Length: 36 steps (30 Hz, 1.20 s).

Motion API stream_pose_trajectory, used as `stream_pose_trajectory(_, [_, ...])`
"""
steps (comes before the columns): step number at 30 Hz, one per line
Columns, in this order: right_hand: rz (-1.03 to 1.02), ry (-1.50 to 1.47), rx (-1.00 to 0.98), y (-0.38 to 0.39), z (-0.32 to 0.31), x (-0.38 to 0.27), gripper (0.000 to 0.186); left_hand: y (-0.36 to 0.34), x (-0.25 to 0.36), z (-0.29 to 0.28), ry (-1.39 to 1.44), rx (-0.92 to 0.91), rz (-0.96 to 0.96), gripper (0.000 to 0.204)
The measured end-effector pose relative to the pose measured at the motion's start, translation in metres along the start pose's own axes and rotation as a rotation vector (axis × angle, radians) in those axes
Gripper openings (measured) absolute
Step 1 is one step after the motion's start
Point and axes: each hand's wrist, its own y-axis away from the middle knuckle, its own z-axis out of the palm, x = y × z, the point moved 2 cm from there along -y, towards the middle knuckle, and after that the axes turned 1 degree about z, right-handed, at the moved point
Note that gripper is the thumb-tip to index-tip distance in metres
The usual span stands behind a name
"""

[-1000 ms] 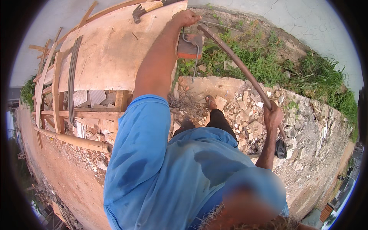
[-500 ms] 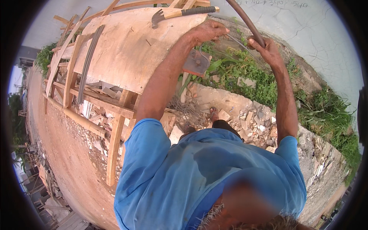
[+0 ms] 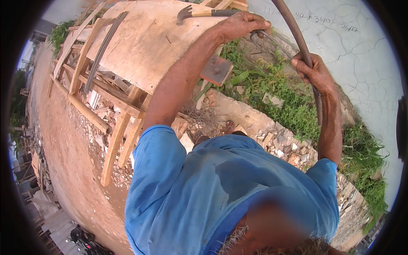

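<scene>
Rod (image 3: 276,44), thin, grey and apparently metal, slants between two bare hands above a strip of leafy green plants (image 3: 293,114). Left hand (image 3: 244,26): thumb and fingers pressed together, pinching the rod beside the far corner of a plywood board (image 3: 144,46). Right hand (image 3: 316,74): fingers wrapped around a thick, brown bar (image 3: 298,32), which appears curved and runs from the upper edge of view down past the wrist; whether the rod touches this hand or the bar cannot be told. The board, flat, pale and stained, bears a hammer (image 3: 202,13) with a dark grip and a bundle of slender dark strips (image 3: 104,51). Nearer the body lie a squarish metal plate (image 3: 216,70), red along one edge, and angular, broken rubble (image 3: 280,146). At right, a pale wall (image 3: 361,55) is webbed with fine cracks.
</scene>
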Motion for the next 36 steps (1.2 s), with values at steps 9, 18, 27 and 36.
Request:
stream_pose_trajectory(9, [-0.206, 0.421, -0.14, -0.05, 0.128, 0.047, 0.033, 0.042, -0.089, -0.055, -0.32, -0.118, -0.382, 0.043])
stream_pose_trajectory(18, [-0.338, 0.41, -0.119, -0.046, 0.158, 0.061, 0.035, 0.032, -0.126, -0.053, -0.455, 0.064, -0.124, 0.037])
stream_pose_trajectory(27, [-0.193, 0.38, -0.184, -0.051, 0.169, 0.074, 0.035, 0.041, -0.118, -0.023, -0.895, -0.068, 0.215, 0.039])
stream_pose_trajectory(36, [0.01, 0.294, -0.233, -0.044, 0.163, 0.073, 0.038, 0.02, -0.139, 0.01, -0.734, 0.129, -0.074, 0.051])
